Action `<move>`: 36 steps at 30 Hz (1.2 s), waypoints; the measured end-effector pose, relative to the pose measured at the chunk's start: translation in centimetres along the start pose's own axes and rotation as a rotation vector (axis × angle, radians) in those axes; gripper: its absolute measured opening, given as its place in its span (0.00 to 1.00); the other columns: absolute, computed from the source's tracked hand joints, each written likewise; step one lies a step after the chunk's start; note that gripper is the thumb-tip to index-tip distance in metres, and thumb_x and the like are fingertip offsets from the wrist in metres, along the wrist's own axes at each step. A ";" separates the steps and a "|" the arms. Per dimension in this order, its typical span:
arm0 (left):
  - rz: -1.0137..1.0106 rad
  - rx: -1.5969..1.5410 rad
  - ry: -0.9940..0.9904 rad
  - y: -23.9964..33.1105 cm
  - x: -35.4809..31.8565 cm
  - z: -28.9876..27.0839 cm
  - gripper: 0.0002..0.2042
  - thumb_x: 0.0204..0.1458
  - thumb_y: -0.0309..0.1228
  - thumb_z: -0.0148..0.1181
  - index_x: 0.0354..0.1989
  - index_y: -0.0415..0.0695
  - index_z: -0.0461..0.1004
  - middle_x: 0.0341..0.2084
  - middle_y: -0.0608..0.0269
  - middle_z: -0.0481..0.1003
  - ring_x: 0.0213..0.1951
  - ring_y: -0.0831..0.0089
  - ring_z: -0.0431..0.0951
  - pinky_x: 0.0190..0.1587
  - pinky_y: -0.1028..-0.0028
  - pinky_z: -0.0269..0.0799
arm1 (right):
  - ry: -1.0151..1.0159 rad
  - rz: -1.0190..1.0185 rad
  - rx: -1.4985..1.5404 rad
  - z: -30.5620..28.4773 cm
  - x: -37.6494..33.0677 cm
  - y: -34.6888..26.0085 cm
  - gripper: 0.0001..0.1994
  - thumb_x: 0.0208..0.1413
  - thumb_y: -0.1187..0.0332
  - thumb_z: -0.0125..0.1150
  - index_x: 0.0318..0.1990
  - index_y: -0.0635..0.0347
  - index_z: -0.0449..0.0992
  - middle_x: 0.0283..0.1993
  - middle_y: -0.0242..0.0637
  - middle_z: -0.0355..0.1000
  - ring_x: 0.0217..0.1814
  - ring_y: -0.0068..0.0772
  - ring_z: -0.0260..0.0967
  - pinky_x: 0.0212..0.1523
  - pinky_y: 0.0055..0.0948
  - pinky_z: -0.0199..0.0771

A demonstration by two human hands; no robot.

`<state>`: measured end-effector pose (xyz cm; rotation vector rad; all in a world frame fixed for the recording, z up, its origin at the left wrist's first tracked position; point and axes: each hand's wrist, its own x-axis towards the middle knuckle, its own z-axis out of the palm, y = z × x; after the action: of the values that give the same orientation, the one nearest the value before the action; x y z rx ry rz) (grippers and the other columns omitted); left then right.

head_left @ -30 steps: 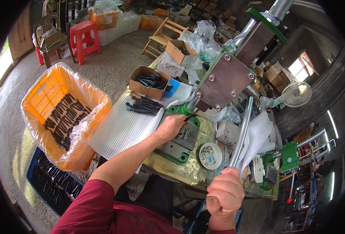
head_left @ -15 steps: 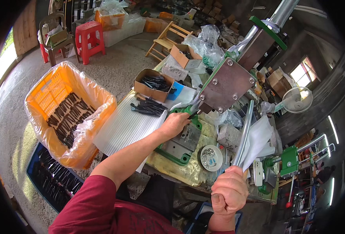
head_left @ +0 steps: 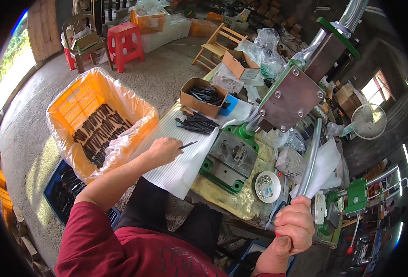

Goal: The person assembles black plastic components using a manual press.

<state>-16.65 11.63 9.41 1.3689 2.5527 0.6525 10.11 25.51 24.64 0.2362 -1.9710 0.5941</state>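
My left hand (head_left: 163, 150) is closed on a slim dark part (head_left: 189, 144), whose narrow end sticks out past the fingers; the rest is hidden in the fist. It hovers over a white ribbed foam sheet (head_left: 161, 171), just short of a pile of black parts (head_left: 197, 123). My right hand (head_left: 294, 226) wraps round the lower end of a shiny metal lever (head_left: 313, 152). Left of the lever stands a green hand press (head_left: 290, 98), with a steel fixture (head_left: 229, 159) on its base. No part that I can make out lies in the fixture.
A yellow crate (head_left: 70, 117) lined with plastic holds rows of dark parts at the left, above a blue crate (head_left: 56, 196). A cardboard box (head_left: 203, 107) of black parts stands behind the pile. A white bowl (head_left: 267, 187) of small metal pieces sits right of the fixture.
My left hand has moved left, away from the press, and now carries the slim dark part over the foam sheet. My right hand stays on the lever. The whole view has shifted.
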 end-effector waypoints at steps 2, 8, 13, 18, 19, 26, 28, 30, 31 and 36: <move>-0.034 0.111 -0.080 -0.6 -0.9 0.5 0.10 0.44 0.35 0.51 0.29 0.40 0.68 0.27 0.56 0.70 0.34 0.57 0.70 0.35 0.64 0.65 | 0.021 0.016 0.004 0.1 0.1 -0.3 0.17 0.46 0.54 0.51 0.15 0.54 0.64 0.16 0.29 0.64 0.17 0.27 0.61 0.29 0.31 0.59; -0.029 0.152 -0.138 -0.4 -0.8 0.6 0.10 0.44 0.35 0.51 0.30 0.41 0.68 0.27 0.56 0.70 0.33 0.59 0.71 0.35 0.65 0.66 | -0.019 -0.007 -0.009 -0.2 0.0 -0.5 0.16 0.50 0.56 0.46 0.18 0.57 0.60 0.16 0.31 0.59 0.17 0.28 0.57 0.32 0.36 0.56; -0.051 0.091 0.110 -2.4 3.4 0.3 0.09 0.45 0.33 0.50 0.32 0.43 0.68 0.28 0.57 0.69 0.32 0.59 0.71 0.34 0.65 0.67 | -0.003 0.001 0.026 0.5 0.0 -0.5 0.15 0.50 0.57 0.44 0.19 0.57 0.59 0.18 0.32 0.59 0.19 0.28 0.57 0.33 0.37 0.54; -0.056 0.126 0.213 -2.7 7.3 2.3 0.07 0.42 0.23 0.45 0.31 0.42 0.66 0.32 0.55 0.65 0.39 0.60 0.67 0.37 0.65 0.65 | 0.033 -0.017 -0.011 0.3 -0.2 -0.7 0.14 0.50 0.58 0.44 0.19 0.56 0.59 0.19 0.32 0.59 0.20 0.29 0.57 0.34 0.37 0.53; -0.057 0.123 0.212 -2.8 7.5 2.6 0.07 0.42 0.23 0.45 0.31 0.42 0.66 0.32 0.55 0.65 0.39 0.60 0.67 0.37 0.65 0.65 | 0.038 -0.012 -0.023 0.4 -0.2 -0.7 0.14 0.50 0.58 0.43 0.20 0.56 0.59 0.20 0.32 0.59 0.21 0.29 0.57 0.34 0.37 0.53; -0.058 0.112 0.218 -3.0 7.3 2.7 0.09 0.41 0.21 0.43 0.33 0.42 0.65 0.33 0.56 0.64 0.43 0.61 0.63 0.40 0.65 0.64 | 0.034 -0.052 -0.015 0.1 -0.4 -0.3 0.13 0.49 0.57 0.42 0.23 0.56 0.59 0.23 0.33 0.60 0.23 0.30 0.58 0.36 0.39 0.53; -0.045 0.121 0.229 -3.3 6.8 2.5 0.09 0.41 0.21 0.43 0.33 0.42 0.65 0.33 0.56 0.64 0.43 0.61 0.63 0.40 0.65 0.64 | 0.056 -0.093 -0.032 0.1 -0.4 -0.1 0.12 0.49 0.57 0.42 0.24 0.55 0.60 0.25 0.34 0.60 0.25 0.31 0.58 0.37 0.40 0.53; -0.022 0.114 0.242 -3.4 6.2 2.2 0.07 0.45 0.28 0.47 0.33 0.41 0.64 0.31 0.56 0.66 0.40 0.60 0.65 0.41 0.66 0.62 | 0.064 -0.097 -0.036 0.0 -0.4 -0.1 0.13 0.49 0.56 0.42 0.25 0.55 0.60 0.26 0.35 0.60 0.26 0.32 0.57 0.37 0.40 0.53; -0.018 0.114 0.241 -3.1 5.9 2.0 0.07 0.45 0.28 0.47 0.33 0.41 0.64 0.31 0.56 0.66 0.40 0.60 0.65 0.41 0.66 0.62 | 0.070 -0.103 -0.041 0.0 -0.4 -0.1 0.13 0.49 0.56 0.42 0.26 0.55 0.60 0.26 0.35 0.60 0.27 0.32 0.57 0.38 0.41 0.53; 0.052 -0.119 0.255 -0.5 3.5 0.8 0.08 0.48 0.30 0.45 0.33 0.39 0.64 0.30 0.52 0.68 0.37 0.58 0.68 0.39 0.66 0.62 | 0.097 -0.089 -0.062 -0.1 -0.2 -0.2 0.14 0.48 0.54 0.42 0.26 0.55 0.61 0.27 0.37 0.59 0.29 0.35 0.56 0.38 0.42 0.52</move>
<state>-18.72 14.46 8.62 1.3959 2.6230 1.0329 10.37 25.35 24.61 0.2511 -1.8715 0.4778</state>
